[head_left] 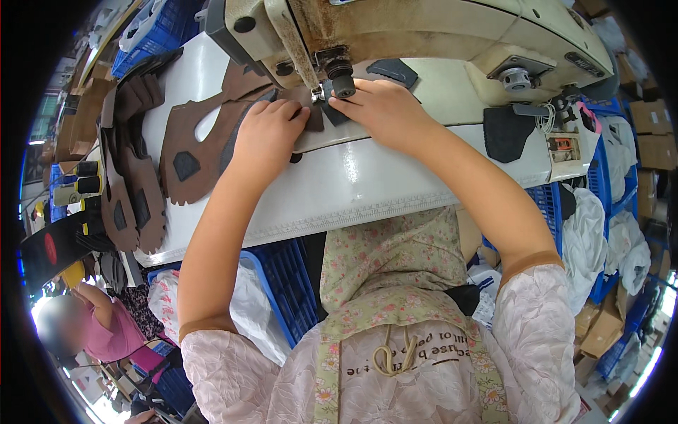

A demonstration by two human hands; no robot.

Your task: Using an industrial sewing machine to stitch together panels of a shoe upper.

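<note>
Under the presser foot (317,93) of a sewing machine (438,32) lies a brown leather-like piece (316,121) with a small black patch (334,114) on it. Curled fingers of my left hand (267,134) grip and press the brown piece just left of the foot. My right hand (385,113) is right of the needle area, thumb and fingertips closed on the black patch. Part of both pieces is hidden beneath my fingers. Beside my left hand spreads a larger brown cut piece (185,138) with an opening and a black patch (186,166).
A stack of brown cut pieces (127,169) hangs over the table's left end. Loose black pieces lie behind my right hand and on the right, a dark panel (507,132). A ruler strip (339,215) edges the white table. Blue crates (286,283) stand below; a co-worker (116,325) is at lower left.
</note>
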